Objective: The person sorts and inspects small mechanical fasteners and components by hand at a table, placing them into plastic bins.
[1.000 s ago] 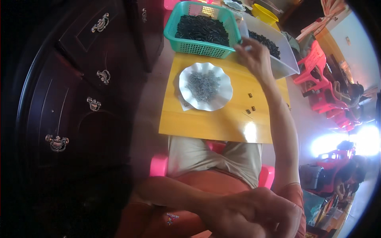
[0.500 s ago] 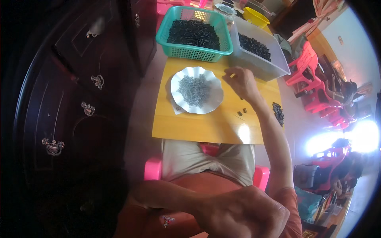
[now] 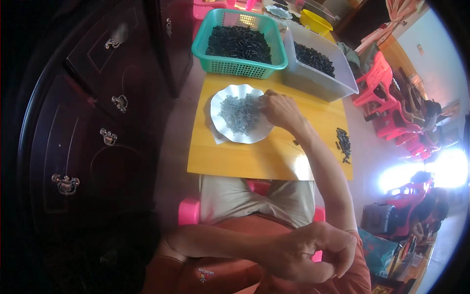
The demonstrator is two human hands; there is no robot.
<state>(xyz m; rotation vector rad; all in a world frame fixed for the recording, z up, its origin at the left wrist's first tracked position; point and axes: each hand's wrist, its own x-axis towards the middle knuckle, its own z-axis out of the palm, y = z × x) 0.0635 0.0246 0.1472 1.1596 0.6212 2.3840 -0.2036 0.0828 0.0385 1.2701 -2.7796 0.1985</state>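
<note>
A white plate with a wavy rim (image 3: 221,128) holds a heap of small clear pieces (image 3: 240,113). My right hand (image 3: 283,111) is at the plate's right edge, its fingers bent together over the rim next to the heap. What its fingertips hold, if anything, is hidden. Close to my chest, my left hand (image 3: 308,252) is curled, thumb and forefinger bent toward each other in a loop. I cannot make out anything between its fingers. On the table's right side lies a small pile of dark slim pieces (image 3: 343,144).
Behind the plate a green perforated basket (image 3: 235,65) and a translucent tub (image 3: 323,88) hold many dark pieces. They stand on the yellow wooden table (image 3: 235,159). A dark cabinet (image 3: 88,142) rises at left; pink chairs (image 3: 379,81) stand at right. A yellow bowl (image 3: 316,22) sits farther back.
My right hand has moved left from beside the tub to the plate's rim. My left hand has turned, so its curled thumb and forefinger now show.
</note>
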